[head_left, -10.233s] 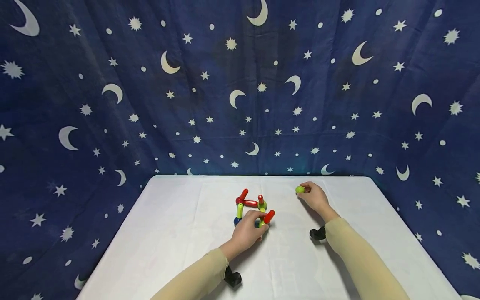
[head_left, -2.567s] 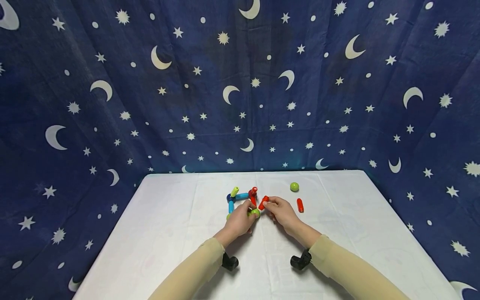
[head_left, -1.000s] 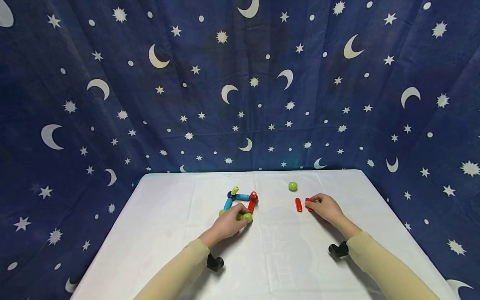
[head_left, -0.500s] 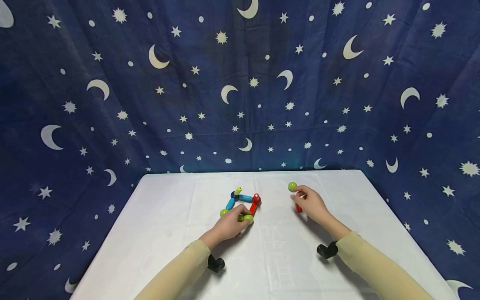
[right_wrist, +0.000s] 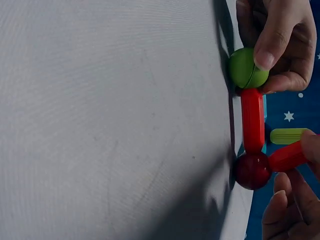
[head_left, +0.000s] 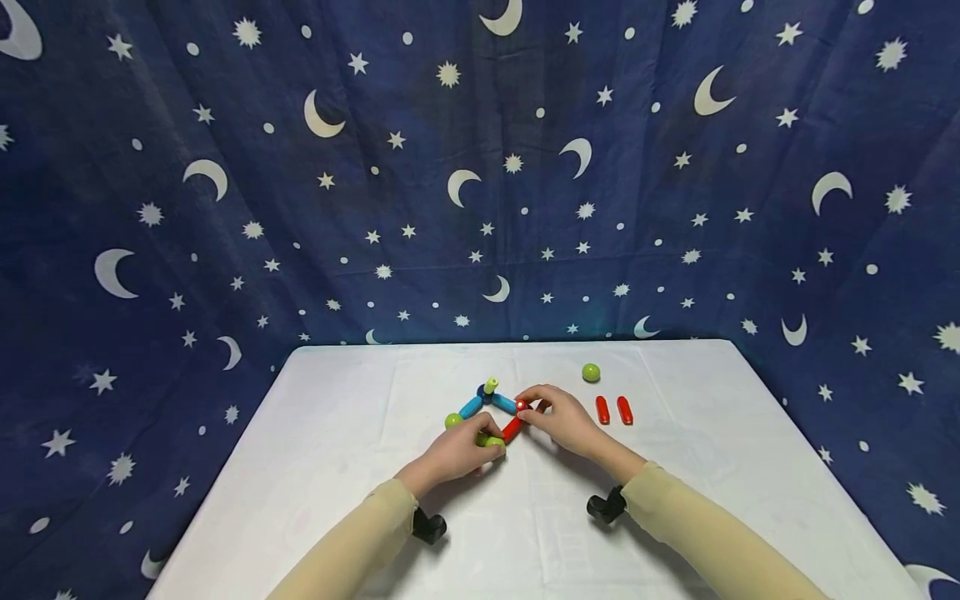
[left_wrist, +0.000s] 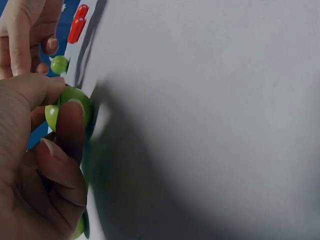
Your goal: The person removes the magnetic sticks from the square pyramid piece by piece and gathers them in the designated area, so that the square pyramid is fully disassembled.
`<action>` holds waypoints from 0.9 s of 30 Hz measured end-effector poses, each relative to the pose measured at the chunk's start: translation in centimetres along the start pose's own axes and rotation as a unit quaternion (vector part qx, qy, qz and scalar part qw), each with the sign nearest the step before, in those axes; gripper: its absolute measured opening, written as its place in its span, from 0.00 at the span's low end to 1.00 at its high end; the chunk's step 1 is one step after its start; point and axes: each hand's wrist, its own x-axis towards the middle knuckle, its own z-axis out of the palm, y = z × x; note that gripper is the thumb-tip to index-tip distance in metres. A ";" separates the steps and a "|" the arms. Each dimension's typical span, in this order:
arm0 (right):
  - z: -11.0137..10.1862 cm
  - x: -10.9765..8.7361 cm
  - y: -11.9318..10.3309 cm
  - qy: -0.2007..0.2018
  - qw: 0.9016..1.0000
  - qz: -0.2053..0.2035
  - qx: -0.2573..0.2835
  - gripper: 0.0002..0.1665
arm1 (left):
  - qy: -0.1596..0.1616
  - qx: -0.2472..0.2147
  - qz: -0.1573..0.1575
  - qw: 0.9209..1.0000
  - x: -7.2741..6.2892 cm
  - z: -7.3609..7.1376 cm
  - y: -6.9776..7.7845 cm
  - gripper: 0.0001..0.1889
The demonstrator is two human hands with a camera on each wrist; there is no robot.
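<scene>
A closed frame of toy sticks and balls lies on the white table. My left hand (head_left: 457, 450) pinches the near green ball (right_wrist: 245, 67) between thumb and fingers. My right hand (head_left: 558, 417) pinches an upward-standing red stick (right_wrist: 289, 156), whose end meets the dark red ball (right_wrist: 252, 171). Between that ball and the green one runs another red stick (head_left: 512, 429). Blue sticks (head_left: 471, 407) form the far sides, joined at a dark blue ball (head_left: 483, 397) that carries a standing yellow-green stick (head_left: 491, 384). Another green ball (head_left: 453, 420) marks the left corner. My left hand hides much of the near side.
Two loose red sticks (head_left: 602, 409) lie side by side to the right of the frame. Behind them sits a loose green ball (head_left: 591, 372). A dark blue curtain (head_left: 420, 208) with moons and stars hangs behind the table.
My right hand has put a red stick down beside the other, then come left to the frame's red corner. The frame has turned, its far corners shifting right; my left hand stays at the green ball.
</scene>
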 end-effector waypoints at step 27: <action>2.3 -0.3 0.9 0.032 0.929 0.167 0.330 0.23 | 0.084 0.000 -0.025 0.996 2.5 1.8 2.3 0.17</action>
